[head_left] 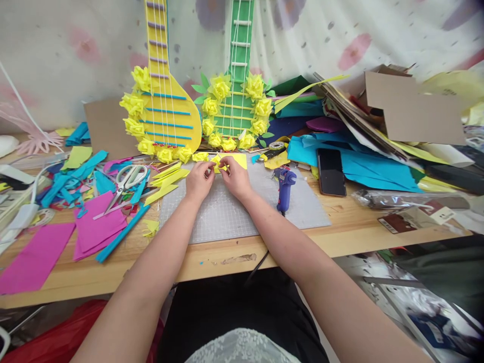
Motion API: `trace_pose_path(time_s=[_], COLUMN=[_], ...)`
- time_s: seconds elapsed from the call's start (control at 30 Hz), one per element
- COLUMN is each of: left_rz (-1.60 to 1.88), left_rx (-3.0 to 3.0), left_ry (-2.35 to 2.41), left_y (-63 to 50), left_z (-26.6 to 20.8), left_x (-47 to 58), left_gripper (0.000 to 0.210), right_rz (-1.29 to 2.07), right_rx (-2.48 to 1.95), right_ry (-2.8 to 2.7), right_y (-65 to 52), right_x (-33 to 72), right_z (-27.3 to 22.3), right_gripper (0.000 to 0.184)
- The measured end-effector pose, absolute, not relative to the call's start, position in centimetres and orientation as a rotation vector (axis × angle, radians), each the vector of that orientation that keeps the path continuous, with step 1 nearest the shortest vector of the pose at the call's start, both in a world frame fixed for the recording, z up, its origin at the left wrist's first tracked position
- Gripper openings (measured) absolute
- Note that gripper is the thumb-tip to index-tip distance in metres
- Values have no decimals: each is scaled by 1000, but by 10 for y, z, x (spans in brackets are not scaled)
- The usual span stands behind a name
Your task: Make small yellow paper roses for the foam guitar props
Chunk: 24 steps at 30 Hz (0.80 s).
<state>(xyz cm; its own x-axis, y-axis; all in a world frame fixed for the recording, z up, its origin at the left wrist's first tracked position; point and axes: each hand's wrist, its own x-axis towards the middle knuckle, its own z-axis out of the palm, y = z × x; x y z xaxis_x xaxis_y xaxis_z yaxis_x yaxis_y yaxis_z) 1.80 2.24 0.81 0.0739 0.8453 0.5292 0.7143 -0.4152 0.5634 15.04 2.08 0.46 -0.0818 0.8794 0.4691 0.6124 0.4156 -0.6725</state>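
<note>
Close together over the grey cutting mat [223, 222], my left hand [200, 180] and my right hand [235, 177] pinch a small piece of yellow paper [218, 162] between their fingertips. Its exact shape is partly covered by the fingers. Behind the right hand lies a flat yellow sheet [241, 160], and a folded yellow paper piece [200, 157] is just beyond the left. A blue glue gun [285, 189] stands on the mat to the right. Upright at the back are a yellow paper guitar [172, 108] and a green paper guitar [239, 75], both trimmed with yellow paper flowers.
Left of the mat are yellow paper strips [166, 181], scissors [126, 181], magenta sheets [100, 222] and blue scraps [71, 179]. On the right lie a phone [331, 171], blue paper [374, 164] and piled cardboard [412, 108]. The wooden table's front edge [242, 262] runs below my forearms.
</note>
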Motion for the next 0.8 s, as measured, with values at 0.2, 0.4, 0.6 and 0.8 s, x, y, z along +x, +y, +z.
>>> trace_pose_path(time_s=[0.2,0.4,0.6,0.8], left_rz=[1241,1237,1256,1275], left_rx=[2196,2223,2276,2295], left_ry=[1613,1617,1603,1622], left_y=[21,22,23,22], left_z=[8,8,6,6], left_x=[19,19,19,18], left_gripper=[24,25,23,21], right_rz=[358,289,262,266], right_rx=[-1314,-1316,-1334,-1327], right_ry=[-1805,-1855,-1841,-1844], right_y=[22,22,22,22], right_x=[150,148,148,150], right_z=[5,5,5,5], right_gripper=[23,24,26,27])
